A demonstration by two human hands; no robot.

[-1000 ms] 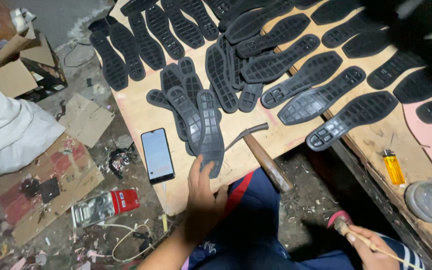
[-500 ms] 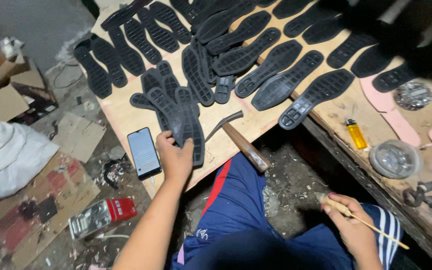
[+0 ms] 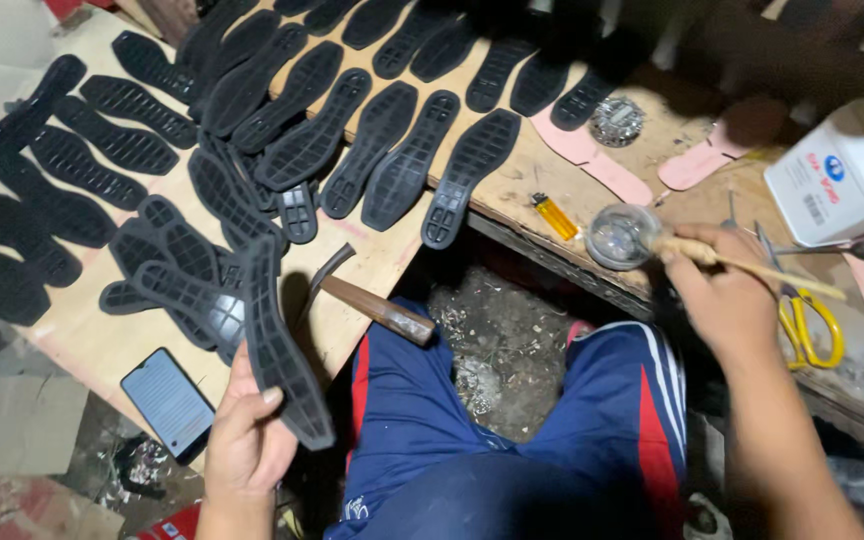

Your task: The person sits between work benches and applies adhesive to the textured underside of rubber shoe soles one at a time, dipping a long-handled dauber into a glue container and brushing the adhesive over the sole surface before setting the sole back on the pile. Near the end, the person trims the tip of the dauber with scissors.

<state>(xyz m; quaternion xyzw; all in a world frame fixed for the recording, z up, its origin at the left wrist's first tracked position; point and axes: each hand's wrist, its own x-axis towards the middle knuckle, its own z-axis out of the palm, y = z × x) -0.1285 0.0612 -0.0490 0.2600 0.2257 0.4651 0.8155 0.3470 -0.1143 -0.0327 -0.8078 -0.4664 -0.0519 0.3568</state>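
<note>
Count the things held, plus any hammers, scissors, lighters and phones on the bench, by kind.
Sole, in left hand: 1
Stick, in right hand: 1
Hammer: 1
Scissors: 1
Lighter: 1
Phone: 1
Total: 6

Open gap between the knees below the bench (image 3: 542, 235) front edge, gravel floor bare there. Board (image 3: 92, 335) surface crowded: black soles (image 3: 392, 150) in rows toward the far edge, hammer (image 3: 367, 305) overhanging the front edge, phone (image 3: 169, 402) at the near left corner. Right end of bench blocked by lighter (image 3: 555, 215), round tin (image 3: 620, 236), yellow scissors (image 3: 810, 325), white box (image 3: 842, 180).
</note>
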